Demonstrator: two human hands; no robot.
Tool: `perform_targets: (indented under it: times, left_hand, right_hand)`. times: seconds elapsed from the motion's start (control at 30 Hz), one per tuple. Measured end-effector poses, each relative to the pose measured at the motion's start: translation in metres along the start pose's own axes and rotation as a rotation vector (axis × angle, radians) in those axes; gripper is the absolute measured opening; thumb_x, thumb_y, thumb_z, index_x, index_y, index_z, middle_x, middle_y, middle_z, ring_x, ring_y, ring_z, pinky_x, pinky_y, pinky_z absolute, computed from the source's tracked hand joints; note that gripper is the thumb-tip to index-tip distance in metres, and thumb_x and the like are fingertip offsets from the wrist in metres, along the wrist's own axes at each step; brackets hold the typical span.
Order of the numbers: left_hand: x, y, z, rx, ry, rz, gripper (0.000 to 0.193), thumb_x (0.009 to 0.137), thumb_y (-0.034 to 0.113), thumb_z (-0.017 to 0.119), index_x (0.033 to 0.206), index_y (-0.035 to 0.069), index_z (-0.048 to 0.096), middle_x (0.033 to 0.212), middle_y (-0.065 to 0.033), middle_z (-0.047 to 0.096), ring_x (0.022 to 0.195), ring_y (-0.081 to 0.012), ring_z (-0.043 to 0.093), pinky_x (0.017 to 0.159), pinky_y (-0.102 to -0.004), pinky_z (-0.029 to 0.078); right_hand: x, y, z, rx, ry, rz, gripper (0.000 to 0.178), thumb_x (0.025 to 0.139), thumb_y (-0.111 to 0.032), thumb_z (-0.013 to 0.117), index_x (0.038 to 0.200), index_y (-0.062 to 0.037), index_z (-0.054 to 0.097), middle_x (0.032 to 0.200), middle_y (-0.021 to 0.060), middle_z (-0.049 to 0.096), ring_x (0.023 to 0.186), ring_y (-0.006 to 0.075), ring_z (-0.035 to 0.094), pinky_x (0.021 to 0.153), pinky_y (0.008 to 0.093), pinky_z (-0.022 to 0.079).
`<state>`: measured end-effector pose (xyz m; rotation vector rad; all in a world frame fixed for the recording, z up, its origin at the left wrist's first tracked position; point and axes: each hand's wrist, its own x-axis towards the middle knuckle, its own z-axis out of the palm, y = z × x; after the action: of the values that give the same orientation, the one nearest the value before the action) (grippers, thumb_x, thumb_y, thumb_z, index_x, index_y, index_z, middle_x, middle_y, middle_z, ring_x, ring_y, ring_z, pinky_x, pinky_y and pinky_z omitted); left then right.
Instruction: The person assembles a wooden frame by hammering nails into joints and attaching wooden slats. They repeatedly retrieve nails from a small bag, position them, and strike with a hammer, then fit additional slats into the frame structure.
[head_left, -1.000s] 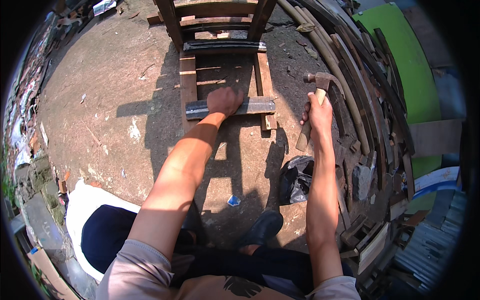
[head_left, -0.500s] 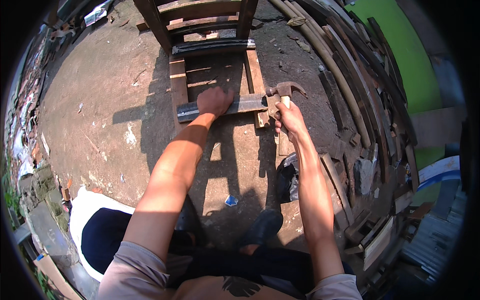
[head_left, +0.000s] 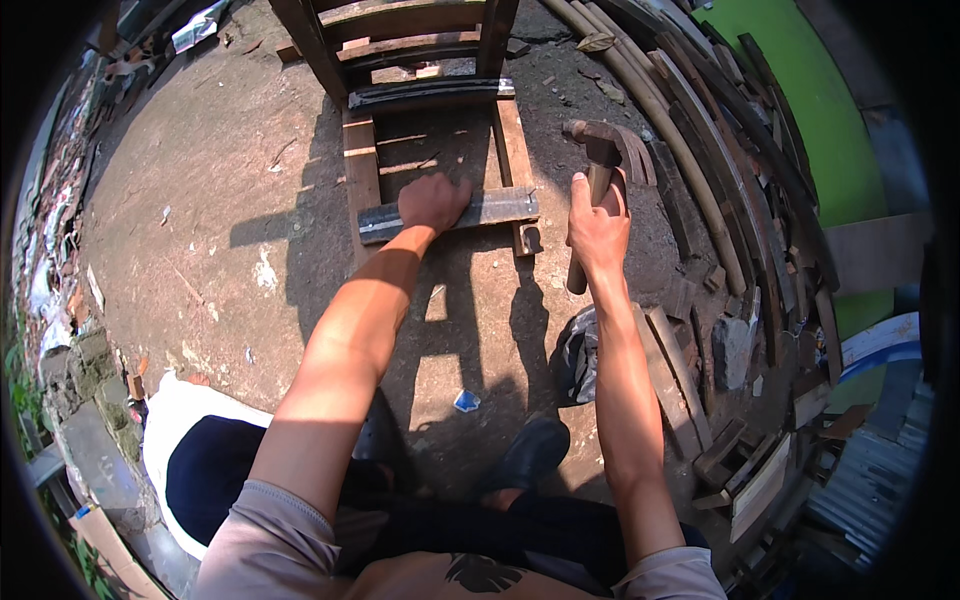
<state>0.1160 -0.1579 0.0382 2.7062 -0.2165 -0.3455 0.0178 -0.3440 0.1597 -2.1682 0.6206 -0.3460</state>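
A claw hammer (head_left: pixel 598 180) is in my right hand (head_left: pixel 600 232), its dark head up and out to the right of a wooden chair frame (head_left: pixel 361 165). The fingers are closed round the handle, apart from the wood. Across the near end of the frame's two side rails lies a dark, worn wooden slat (head_left: pixel 500 207). My left hand (head_left: pixel 432 203) is closed on the middle of this slat; the fingertips are partly hidden. A nail seems to stand at the slat's right end, though it is too small to be sure.
The frame's slatted upper part (head_left: pixel 400 50) rises at the far side. Long wooden strips and poles (head_left: pixel 690 150) lie along the right, beside a green panel (head_left: pixel 790 60). A black plastic bag (head_left: pixel 577 355) and wood offcuts (head_left: pixel 672 375) lie near my right forearm. Rubble lines the left edge.
My right hand has lifted the hammer away from the slat's right end, up and to the right, and the hammer has turned. My left hand keeps its place on the slat.
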Motion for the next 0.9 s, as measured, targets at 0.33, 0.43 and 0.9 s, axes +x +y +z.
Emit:
perform_targets:
  times: [0.33, 0.43, 0.9]
  left_hand:
    - [0.002, 0.004, 0.008, 0.001, 0.022, 0.029, 0.057, 0.090, 0.049, 0.044, 0.077, 0.001, 0.071, 0.081, -0.0241, 0.069, 0.077, -0.0405, 0.068, 0.073, -0.0478, 0.054]
    - [-0.001, -0.005, 0.003, 0.006, 0.027, 0.006, 0.058, 0.091, 0.050, 0.044, 0.075, 0.001, 0.071, 0.079, -0.0240, 0.068, 0.076, -0.0412, 0.067, 0.073, -0.0485, 0.054]
    - [0.001, -0.001, 0.005, 0.041, 0.025, 0.027, 0.057, 0.090, 0.049, 0.044, 0.076, 0.002, 0.072, 0.082, -0.0242, 0.069, 0.078, -0.0392, 0.069, 0.072, -0.0468, 0.054]
  right_hand:
    - [0.016, 0.035, -0.008, -0.101, -0.100, 0.037, 0.036, 0.089, -0.032, 0.059, 0.107, -0.0003, 0.059, 0.083, 0.0231, 0.068, 0.078, 0.0382, 0.068, 0.072, 0.0448, 0.052]
    - [0.004, -0.004, -0.015, 0.081, -0.013, 0.099, 0.028, 0.092, -0.028, 0.059, 0.097, -0.0013, 0.055, 0.071, 0.0172, 0.063, 0.061, 0.0297, 0.063, 0.059, 0.0383, 0.049]
    - [0.017, 0.000, -0.023, 0.007, -0.102, 0.103, 0.025, 0.091, -0.024, 0.056, 0.097, 0.0003, 0.054, 0.075, 0.0168, 0.063, 0.066, 0.0271, 0.064, 0.062, 0.0410, 0.049]
